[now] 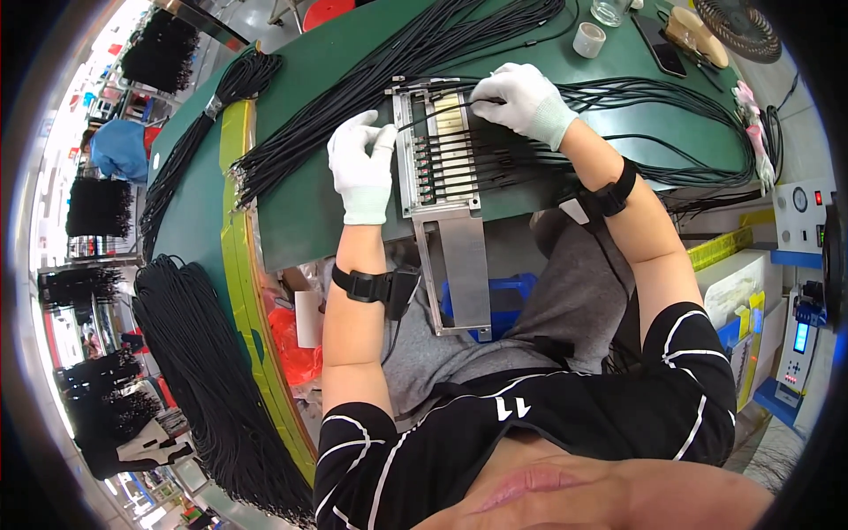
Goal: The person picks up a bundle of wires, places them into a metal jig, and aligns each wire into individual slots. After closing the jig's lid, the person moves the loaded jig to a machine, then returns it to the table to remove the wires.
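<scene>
A metal fixture (406, 181) with a row of slots lies on the green table, several black cables seated side by side across it. My left hand (360, 163), in a white glove, is beside the fixture's left edge, thumb and fingers closed on one end of a black cable (433, 116). That cable runs slantwise over the fixture's upper part to my right hand (519, 99), also gloved. The right fingers are pinched on the cable just right of the fixture. The exact fingertip contact is partly hidden by the gloves.
Bundles of black cable (353, 106) spread over the green table (305, 234), with another bundle (199, 371) hanging at left. A tape roll (589, 40), a phone (658, 46) and a small fan (742, 26) are at the far right. Control boxes (804, 212) stand at the right edge.
</scene>
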